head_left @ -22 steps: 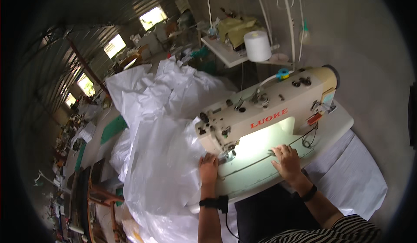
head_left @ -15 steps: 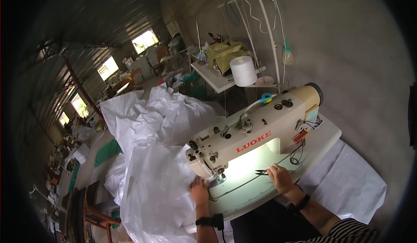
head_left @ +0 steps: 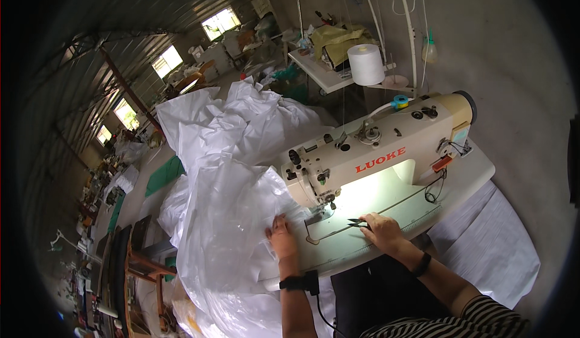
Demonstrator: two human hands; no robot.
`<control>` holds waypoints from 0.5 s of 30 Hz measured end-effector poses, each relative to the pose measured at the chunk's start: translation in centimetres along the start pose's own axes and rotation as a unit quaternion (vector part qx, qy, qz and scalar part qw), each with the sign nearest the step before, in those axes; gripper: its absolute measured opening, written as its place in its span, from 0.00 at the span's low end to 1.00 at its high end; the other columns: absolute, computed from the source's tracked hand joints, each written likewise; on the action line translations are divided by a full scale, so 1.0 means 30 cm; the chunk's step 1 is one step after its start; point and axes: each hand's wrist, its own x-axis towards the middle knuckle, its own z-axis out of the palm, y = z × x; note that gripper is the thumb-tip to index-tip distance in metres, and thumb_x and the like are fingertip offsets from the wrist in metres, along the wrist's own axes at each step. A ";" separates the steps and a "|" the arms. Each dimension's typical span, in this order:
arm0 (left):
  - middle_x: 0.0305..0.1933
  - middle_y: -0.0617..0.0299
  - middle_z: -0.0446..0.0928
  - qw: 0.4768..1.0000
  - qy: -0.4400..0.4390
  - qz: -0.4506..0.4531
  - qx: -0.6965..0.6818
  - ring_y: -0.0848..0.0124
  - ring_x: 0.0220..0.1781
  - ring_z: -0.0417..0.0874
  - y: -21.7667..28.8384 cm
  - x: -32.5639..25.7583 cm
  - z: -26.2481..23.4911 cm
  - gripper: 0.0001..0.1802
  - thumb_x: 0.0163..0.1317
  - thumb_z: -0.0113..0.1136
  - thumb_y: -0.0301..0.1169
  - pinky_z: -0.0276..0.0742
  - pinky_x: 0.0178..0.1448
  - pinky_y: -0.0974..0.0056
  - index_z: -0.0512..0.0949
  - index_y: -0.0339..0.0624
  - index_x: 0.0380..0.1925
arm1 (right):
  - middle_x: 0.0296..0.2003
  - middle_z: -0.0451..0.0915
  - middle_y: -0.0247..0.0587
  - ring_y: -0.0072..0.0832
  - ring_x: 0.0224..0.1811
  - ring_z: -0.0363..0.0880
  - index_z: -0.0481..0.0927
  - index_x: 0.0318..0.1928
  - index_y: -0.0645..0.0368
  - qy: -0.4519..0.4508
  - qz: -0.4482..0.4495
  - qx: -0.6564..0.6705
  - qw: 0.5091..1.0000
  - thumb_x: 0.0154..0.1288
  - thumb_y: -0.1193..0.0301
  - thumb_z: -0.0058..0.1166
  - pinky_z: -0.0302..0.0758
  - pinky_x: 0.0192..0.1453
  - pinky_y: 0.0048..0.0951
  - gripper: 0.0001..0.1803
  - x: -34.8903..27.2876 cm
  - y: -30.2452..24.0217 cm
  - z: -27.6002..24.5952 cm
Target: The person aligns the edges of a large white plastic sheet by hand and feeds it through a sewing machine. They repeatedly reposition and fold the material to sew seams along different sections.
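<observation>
A cream sewing machine (head_left: pixel 386 151) stands on its pale table (head_left: pixel 417 217), with its lamp lighting the bed under the arm. Left of the needle area, my left hand (head_left: pixel 281 236) has its fingers closed at the edge of a large crumpled white plastic sheet (head_left: pixel 229 211); the fingertips are slightly blurred. My right hand (head_left: pixel 383 231) rests at the table's front part, closed around small dark thread snips (head_left: pixel 356 223). Their blades point left, toward the space below the needle. A thin thread lies on the table between the two hands.
A white thread cone (head_left: pixel 365 66) stands behind the machine, near a second table (head_left: pixel 329 79) bearing olive cloth (head_left: pixel 341 42). More white sheeting (head_left: pixel 489 241) hangs at the right. A wooden stool (head_left: pixel 151 265) is at the lower left. Thin cables hang by the wall.
The view has shifted, so everything sits higher and farther right. My left hand has moved leftward from the presser foot with the sheet's edge. My right hand still holds the snips, nearer my left hand.
</observation>
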 end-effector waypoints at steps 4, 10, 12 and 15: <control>0.59 0.63 0.79 0.999 0.018 -0.035 0.001 0.59 0.67 0.74 -0.041 -0.075 -0.090 0.05 0.68 0.52 0.31 0.57 0.71 0.37 0.74 0.45 0.41 | 0.39 0.80 0.41 0.38 0.38 0.83 0.77 0.49 0.56 0.007 -0.051 -0.007 0.999 0.64 0.64 0.59 0.79 0.43 0.36 0.16 0.047 -0.061 0.076; 0.59 0.60 0.80 1.000 0.008 -0.022 0.007 0.56 0.68 0.73 -0.066 -0.219 -0.169 0.02 0.68 0.51 0.29 0.55 0.72 0.37 0.71 0.44 0.35 | 0.32 0.76 0.41 0.40 0.31 0.80 0.75 0.42 0.58 0.012 -0.105 -0.032 0.994 0.63 0.69 0.56 0.77 0.36 0.39 0.09 0.126 -0.125 0.184; 0.60 0.60 0.80 0.999 0.038 0.008 0.007 0.55 0.69 0.72 -0.069 -0.259 -0.187 0.02 0.68 0.51 0.28 0.54 0.73 0.36 0.71 0.44 0.35 | 0.30 0.76 0.40 0.39 0.29 0.80 0.75 0.40 0.57 0.011 -0.113 -0.074 0.991 0.63 0.69 0.56 0.77 0.34 0.39 0.08 0.155 -0.140 0.227; 0.60 0.59 0.79 0.999 0.025 -0.005 0.029 0.55 0.69 0.72 -0.069 -0.312 -0.211 0.01 0.67 0.51 0.27 0.53 0.73 0.36 0.70 0.43 0.36 | 0.32 0.78 0.42 0.40 0.31 0.80 0.74 0.43 0.58 -0.038 -0.112 -0.102 0.988 0.64 0.69 0.58 0.76 0.35 0.39 0.11 0.187 -0.170 0.298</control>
